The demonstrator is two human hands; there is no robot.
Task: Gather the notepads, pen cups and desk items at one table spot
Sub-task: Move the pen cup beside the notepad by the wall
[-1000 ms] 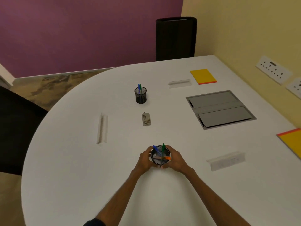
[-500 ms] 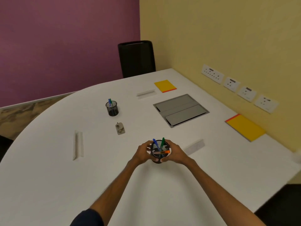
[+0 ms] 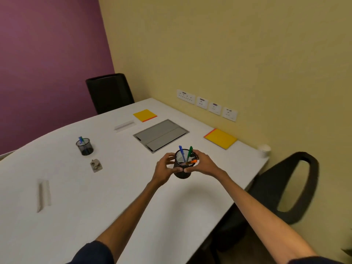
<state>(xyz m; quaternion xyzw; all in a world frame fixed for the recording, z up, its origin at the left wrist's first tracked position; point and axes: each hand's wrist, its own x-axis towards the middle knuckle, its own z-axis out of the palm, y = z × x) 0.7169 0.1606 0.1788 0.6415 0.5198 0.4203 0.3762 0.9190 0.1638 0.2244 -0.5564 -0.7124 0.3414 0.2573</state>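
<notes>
Gripping one pen cup (image 3: 182,175) in curled fingers (image 3: 176,170) of left hand (image 3: 163,168) and right hand (image 3: 202,164), seemingly off the worktop (image 3: 95,216), the person has the other cup (image 3: 85,147) and notepads (image 3: 220,139) ungathered.

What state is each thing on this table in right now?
Held pen cup: upright, gripped by left hand and right hand.
Other pen cup: upright, untouched.
Far notepad: closed, flat.
Near notepad: closed, flat.
Cable hatch: lids shut.
Paper cup: upright.
</notes>
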